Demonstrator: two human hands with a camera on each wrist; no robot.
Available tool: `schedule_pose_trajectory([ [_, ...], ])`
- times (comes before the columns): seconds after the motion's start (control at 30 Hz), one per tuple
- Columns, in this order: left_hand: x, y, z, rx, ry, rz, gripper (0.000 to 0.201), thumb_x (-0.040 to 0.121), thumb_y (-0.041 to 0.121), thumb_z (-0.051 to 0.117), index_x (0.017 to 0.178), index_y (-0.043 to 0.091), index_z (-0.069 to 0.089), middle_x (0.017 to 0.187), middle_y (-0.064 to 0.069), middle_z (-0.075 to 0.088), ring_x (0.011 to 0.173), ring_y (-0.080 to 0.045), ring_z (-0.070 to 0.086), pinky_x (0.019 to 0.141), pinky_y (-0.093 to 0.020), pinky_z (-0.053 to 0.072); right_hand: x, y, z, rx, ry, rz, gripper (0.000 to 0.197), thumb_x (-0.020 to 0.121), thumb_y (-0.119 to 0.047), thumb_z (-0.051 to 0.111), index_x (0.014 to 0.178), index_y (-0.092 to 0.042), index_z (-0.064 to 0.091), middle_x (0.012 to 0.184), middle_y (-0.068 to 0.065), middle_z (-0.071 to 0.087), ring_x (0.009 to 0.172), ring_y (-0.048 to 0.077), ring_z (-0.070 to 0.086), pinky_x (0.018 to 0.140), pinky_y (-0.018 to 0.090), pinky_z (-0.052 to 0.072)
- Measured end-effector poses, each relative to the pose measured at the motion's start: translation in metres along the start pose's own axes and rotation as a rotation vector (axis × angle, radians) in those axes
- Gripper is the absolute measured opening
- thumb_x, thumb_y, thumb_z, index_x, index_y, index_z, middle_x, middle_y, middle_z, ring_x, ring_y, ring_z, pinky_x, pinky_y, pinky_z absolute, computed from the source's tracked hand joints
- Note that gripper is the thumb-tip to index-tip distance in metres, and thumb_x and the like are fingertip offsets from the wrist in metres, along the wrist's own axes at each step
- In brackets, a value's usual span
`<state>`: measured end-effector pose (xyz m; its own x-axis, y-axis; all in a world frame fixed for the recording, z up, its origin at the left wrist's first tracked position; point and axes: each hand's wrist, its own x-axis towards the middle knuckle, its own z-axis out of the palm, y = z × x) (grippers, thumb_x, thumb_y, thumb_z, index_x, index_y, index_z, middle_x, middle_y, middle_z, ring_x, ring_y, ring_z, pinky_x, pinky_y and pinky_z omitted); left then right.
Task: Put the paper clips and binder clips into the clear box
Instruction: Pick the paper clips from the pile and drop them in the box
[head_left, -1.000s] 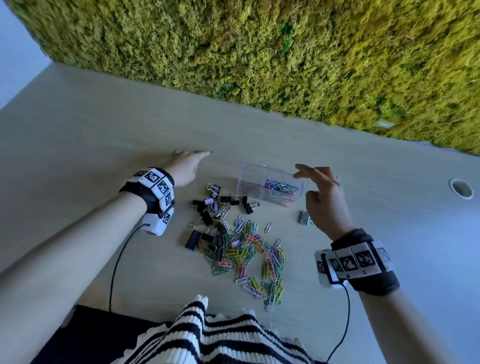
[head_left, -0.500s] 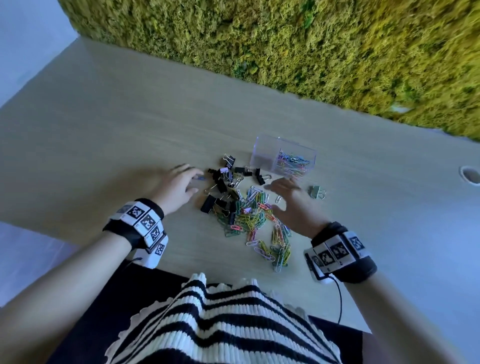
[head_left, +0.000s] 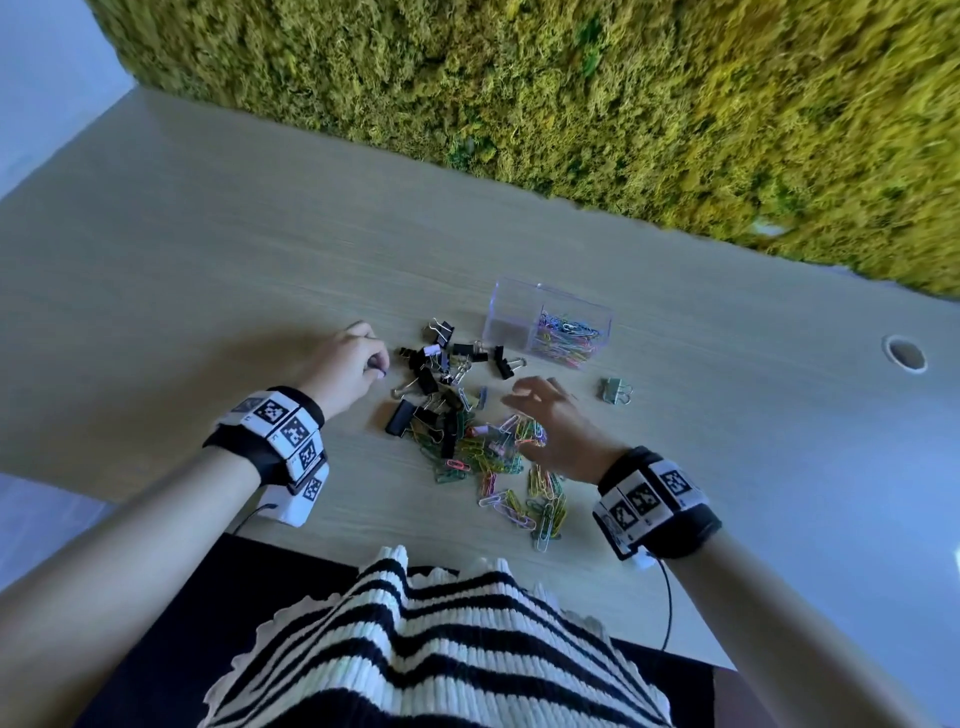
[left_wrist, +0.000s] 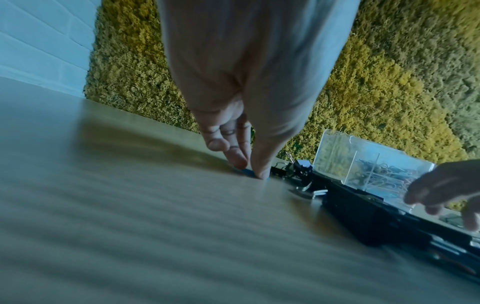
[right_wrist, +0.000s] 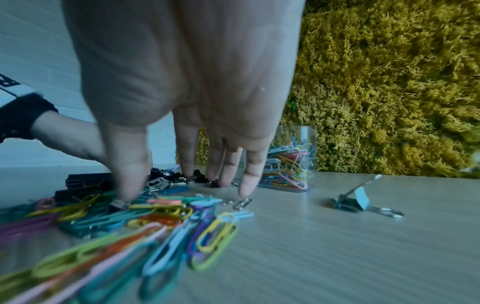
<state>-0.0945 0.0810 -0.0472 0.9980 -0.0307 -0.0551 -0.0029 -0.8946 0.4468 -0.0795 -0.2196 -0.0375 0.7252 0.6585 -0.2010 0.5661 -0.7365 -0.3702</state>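
Coloured wire paper clips (head_left: 498, 462) lie in a loose heap on the pale wooden desk (head_left: 208, 270) in the head view, with black binder clips (head_left: 441, 374) scattered along the heap's far-left edge. The clear box (head_left: 519, 317) stands just beyond them; its right compartment holds a tangle of coloured clips, while the left one looks bare. A single grey-green binder clip (head_left: 616, 389) sits apart to the right. The left hand (head_left: 345, 366) rests at the left edge of the black clips with its fingers curled down to the desk. The right hand (head_left: 561, 426) hovers over the coloured heap, fingers spread and bent downward. A striped knit top (head_left: 426, 639) fills the bottom of the view, and a moss wall (head_left: 571, 93) rises behind the desk.

From the left wrist, the left hand's (left_wrist: 241, 98) thumb and fingers (left_wrist: 235, 158) pinch together on a small blue piece (left_wrist: 246, 172) at the desk surface; what it is cannot be told. The box (left_wrist: 337, 156) stands to the right behind the black clips (left_wrist: 363, 214).

From the right wrist, the right hand (right_wrist: 182, 82) points downward with its fingers (right_wrist: 250, 181) splayed wide, tips close above the paper clips (right_wrist: 166, 211), holding nothing. The box (right_wrist: 298, 156) stands behind, and the lone clip (right_wrist: 358, 200) lies to the right.
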Motion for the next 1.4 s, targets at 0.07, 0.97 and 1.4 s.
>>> schedule_pose_trajectory([
  [0.07,0.002,-0.001,0.000,0.017,-0.027,-0.009,0.011,0.078,0.005,0.069,0.071,0.012,0.063,0.085,0.001,0.053,0.072,-0.016,0.050,0.063,-0.026,0.035,0.004,-0.005,0.000,-0.040,-0.062,0.045,0.083,0.070,-0.042,0.074,0.139,-0.015,0.037,0.137,0.007,0.036,0.123,0.022,0.033,0.103,0.041,0.038],
  [0.97,0.103,0.172,-0.002,-0.422,-0.033,0.324,0.013,0.072,0.002,0.074,0.081,0.006,0.065,0.074,-0.004,0.069,0.067,-0.013,0.065,0.068,-0.029,0.057,-0.006,0.007,-0.023,0.455,0.223,0.363,0.014,0.067,0.005,0.073,0.077,-0.004,0.074,0.071,0.012,0.072,0.060,0.014,0.063,0.065,0.025,0.055],
  [1.4,0.063,0.085,-0.012,-0.500,0.103,0.167,0.016,0.074,0.004,0.074,0.087,0.007,0.066,0.080,-0.001,0.068,0.067,-0.001,0.058,0.065,-0.008,0.045,0.022,0.031,-0.121,0.624,0.627,0.296,0.016,0.065,0.003,0.074,0.079,-0.006,0.074,0.068,0.012,0.071,0.060,0.021,0.068,0.060,0.029,0.057],
])
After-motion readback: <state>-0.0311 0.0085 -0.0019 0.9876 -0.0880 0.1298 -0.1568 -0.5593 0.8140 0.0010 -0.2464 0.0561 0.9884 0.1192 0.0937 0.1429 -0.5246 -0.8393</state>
